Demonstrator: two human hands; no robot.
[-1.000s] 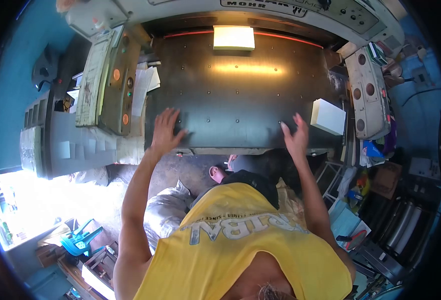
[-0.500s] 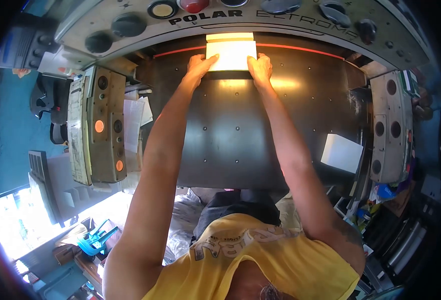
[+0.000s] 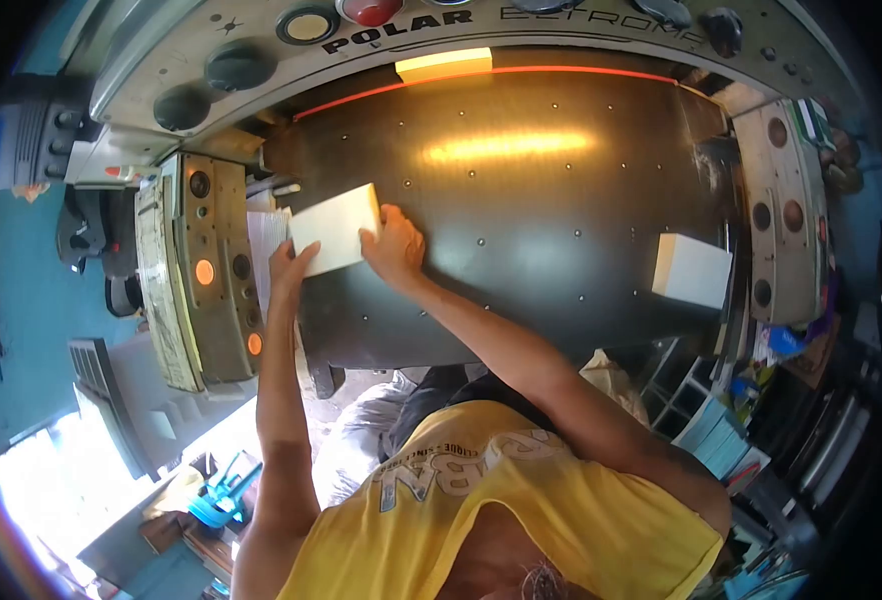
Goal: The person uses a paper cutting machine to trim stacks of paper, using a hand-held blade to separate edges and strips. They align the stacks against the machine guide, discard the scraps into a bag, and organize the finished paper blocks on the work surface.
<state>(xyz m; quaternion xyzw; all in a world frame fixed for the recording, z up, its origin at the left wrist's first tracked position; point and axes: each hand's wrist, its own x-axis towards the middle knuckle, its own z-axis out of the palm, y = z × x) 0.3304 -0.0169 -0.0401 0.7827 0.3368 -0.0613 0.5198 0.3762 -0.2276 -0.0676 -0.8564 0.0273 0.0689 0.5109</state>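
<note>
A thick stack of white paper sits tilted at the left side of the black cutter table. My left hand grips its near left corner, thumb on top. My right hand is closed round its right end, thumb also on the upper face. At the back, a narrow strip of paper stack lies under the machine's front, just behind the red light line. Both hands are well away from that line.
A second white paper stack rests near the table's right edge. Side boxes with round buttons flank the table. Above the back edge runs the control panel marked POLAR. Loose white sheets lie beyond the left edge.
Both hands have drawn the paper stack from the red line toward me and to the left, turning it at an angle. The narrow strip stays at the back.
</note>
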